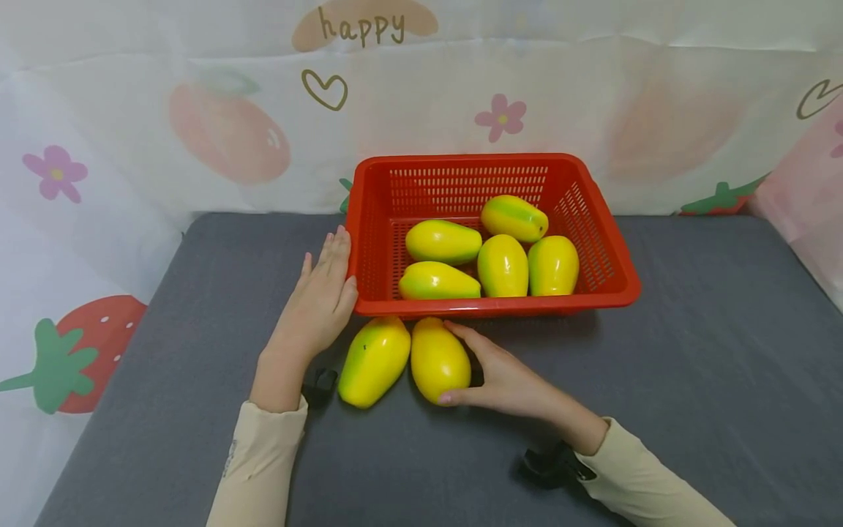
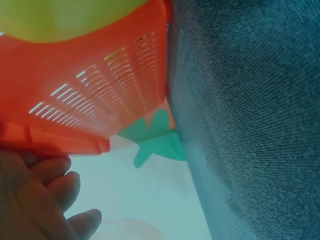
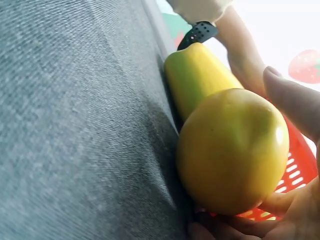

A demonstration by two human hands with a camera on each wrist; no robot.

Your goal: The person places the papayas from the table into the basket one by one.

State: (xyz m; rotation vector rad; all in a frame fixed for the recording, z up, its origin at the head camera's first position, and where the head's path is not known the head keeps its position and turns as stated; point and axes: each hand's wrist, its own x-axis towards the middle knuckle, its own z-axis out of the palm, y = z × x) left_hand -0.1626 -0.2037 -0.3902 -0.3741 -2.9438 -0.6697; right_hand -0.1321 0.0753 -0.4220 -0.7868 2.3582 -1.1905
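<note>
A red plastic basket [image 1: 494, 306] holds several glossy yellow-green papayas [image 1: 503, 265]. My left hand [image 1: 316, 304] lies flat against the basket's left side, fingers straight; in the left wrist view its fingertips [image 2: 52, 170] touch the red rim. Two more papayas rest on the grey cloth in front of the basket. The right one, a rounder yellow papaya [image 1: 440, 362], sits between the thumb and fingers of my right hand [image 1: 507, 377], which grips it from the right side. Beside it, a papaya with a green patch [image 1: 375, 362] leans at an angle, touched by neither hand.
Grey cloth [image 1: 711, 351] covers the table. A white printed sheet [image 1: 408, 95] hangs close behind the basket and along the left. Black wrist devices show below the left wrist [image 1: 320, 386] and the right wrist [image 1: 549, 465].
</note>
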